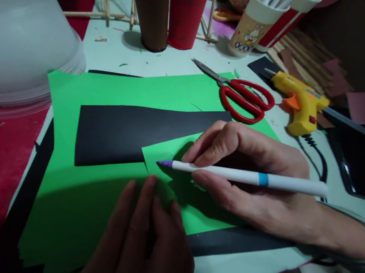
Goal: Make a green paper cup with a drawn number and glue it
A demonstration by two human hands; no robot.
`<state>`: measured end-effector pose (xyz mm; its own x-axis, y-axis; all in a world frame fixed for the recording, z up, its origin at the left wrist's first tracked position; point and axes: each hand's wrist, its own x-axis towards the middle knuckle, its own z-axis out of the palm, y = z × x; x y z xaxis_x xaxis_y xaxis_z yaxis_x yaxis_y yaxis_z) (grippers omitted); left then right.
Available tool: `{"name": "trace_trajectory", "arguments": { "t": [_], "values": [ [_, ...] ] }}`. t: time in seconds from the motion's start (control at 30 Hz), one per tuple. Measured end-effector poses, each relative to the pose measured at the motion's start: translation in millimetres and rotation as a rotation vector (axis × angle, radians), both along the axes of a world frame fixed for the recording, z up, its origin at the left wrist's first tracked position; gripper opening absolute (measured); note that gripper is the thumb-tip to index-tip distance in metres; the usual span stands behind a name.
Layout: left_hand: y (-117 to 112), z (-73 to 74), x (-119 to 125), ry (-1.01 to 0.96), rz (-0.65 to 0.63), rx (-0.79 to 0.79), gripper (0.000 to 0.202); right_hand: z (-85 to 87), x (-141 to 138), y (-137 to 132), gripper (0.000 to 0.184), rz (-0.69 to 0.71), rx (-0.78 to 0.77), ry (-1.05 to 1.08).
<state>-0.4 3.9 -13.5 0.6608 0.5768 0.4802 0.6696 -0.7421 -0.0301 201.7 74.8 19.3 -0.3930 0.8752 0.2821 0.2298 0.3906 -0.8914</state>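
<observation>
Gripping a white marker (246, 176) in my right hand (246, 177), I set its purple tip on the small green piece (171, 150). My left hand (142, 247) lay flat, apparently pinning it, near the black strip (125, 130).

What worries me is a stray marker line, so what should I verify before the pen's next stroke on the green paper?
1. The pen is uncapped, purple tip bare: ok.
2. The right hand holds the pen between its fingers: ok.
3. The left hand lies flat, fingertips on the green sheet by the small green piece: ok.
4. Tip touching the small green piece: cannot tell.
5. The scissors lie apart from both hands, beyond the black strip: ok.
6. The glue gun lies off to the right, clear of the hands: ok; whether it is hot: cannot tell.
</observation>
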Motion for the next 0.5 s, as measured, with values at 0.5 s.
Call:
{"name": "trace_trajectory", "arguments": {
  "t": [0.5],
  "values": [
    [2.7,4.7,-2.9,0.128,-0.033,-0.015,0.043,0.5,1.9,-3.4,0.004,-0.025,0.054,-0.111]
  ]
}}
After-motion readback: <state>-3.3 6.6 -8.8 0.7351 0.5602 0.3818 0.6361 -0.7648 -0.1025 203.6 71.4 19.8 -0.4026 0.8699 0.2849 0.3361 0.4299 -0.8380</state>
